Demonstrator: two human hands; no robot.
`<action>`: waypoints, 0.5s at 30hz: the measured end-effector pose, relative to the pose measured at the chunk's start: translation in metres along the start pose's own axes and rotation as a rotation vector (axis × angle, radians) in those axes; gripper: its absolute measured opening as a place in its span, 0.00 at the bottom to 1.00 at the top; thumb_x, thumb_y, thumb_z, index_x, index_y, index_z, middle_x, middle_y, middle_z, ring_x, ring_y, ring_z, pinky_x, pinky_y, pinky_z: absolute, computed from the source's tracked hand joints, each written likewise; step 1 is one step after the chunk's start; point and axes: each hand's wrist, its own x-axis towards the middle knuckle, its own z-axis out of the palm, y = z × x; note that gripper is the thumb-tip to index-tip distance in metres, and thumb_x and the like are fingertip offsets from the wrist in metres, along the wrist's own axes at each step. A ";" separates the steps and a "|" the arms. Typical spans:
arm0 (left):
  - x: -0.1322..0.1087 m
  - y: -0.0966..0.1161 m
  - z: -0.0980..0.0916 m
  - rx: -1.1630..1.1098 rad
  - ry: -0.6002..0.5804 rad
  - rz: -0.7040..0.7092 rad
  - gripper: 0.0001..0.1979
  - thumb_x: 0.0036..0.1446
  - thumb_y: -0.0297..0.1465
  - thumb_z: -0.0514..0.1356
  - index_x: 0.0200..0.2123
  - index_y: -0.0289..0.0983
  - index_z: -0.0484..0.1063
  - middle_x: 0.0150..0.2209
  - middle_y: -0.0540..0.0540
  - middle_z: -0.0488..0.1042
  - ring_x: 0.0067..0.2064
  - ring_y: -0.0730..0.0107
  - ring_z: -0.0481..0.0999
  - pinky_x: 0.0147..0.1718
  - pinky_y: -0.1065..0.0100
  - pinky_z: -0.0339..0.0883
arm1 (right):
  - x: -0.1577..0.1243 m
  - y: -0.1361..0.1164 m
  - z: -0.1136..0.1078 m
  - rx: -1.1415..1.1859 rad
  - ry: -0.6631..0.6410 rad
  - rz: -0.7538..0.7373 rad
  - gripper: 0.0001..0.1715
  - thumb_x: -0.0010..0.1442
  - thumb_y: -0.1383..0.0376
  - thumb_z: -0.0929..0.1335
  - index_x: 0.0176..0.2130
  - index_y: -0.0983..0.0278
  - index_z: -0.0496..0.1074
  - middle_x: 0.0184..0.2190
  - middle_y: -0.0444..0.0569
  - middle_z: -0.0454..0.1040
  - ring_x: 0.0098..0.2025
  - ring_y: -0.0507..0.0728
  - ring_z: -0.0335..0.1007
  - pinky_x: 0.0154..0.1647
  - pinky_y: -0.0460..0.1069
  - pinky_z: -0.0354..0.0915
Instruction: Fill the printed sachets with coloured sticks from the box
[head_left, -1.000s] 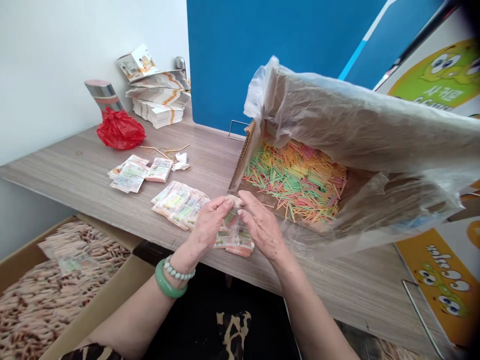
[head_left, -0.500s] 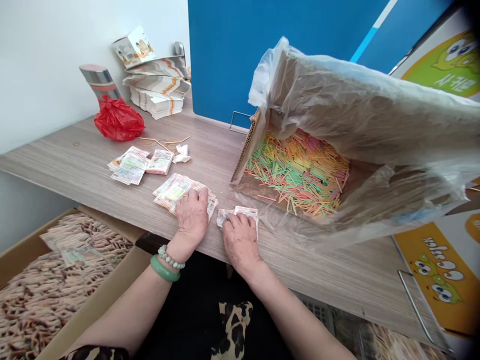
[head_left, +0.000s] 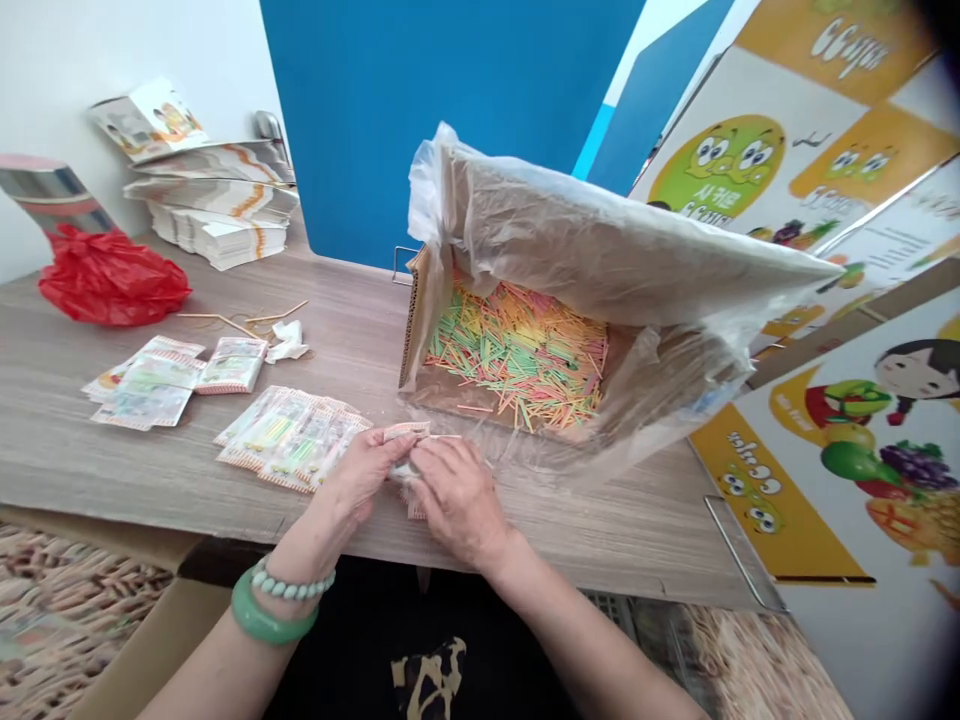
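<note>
My left hand point(head_left: 356, 478) pinches the edge of a small printed plastic packet point(head_left: 407, 430) near the table's front edge. Fingers curled over the same packet, my right hand point(head_left: 459, 497) presses it from the other side and hides most of it, and any packets beneath. Just left of my left hand lies a fanned row of similar packets point(head_left: 289, 435), with yellow and green sticks showing through. Farther left are a neat stack of packets point(head_left: 231, 364) and a looser pile point(head_left: 146, 388).
An open cardboard box point(head_left: 414, 325), lined with clear plastic, holds many coloured sticks point(head_left: 525, 350). Behind the packets are a red plastic bag point(head_left: 112, 275), crumpled tissue point(head_left: 287, 340) and stacked flat cartons point(head_left: 225, 215). Printed boxes point(head_left: 780, 500) stand right; a carton of packets point(head_left: 67, 610) sits below left.
My left hand has left the fanned packets and come over to the packet at my right hand. The camera view has turned to the right.
</note>
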 end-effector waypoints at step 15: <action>0.003 0.002 0.010 -0.127 0.124 0.006 0.19 0.38 0.39 0.74 0.31 0.33 0.77 0.29 0.48 0.79 0.31 0.67 0.76 0.31 0.69 0.69 | 0.040 0.117 -0.027 -0.456 -0.387 0.836 0.23 0.65 0.58 0.63 0.46 0.71 0.77 0.46 0.68 0.77 0.53 0.71 0.72 0.54 0.62 0.63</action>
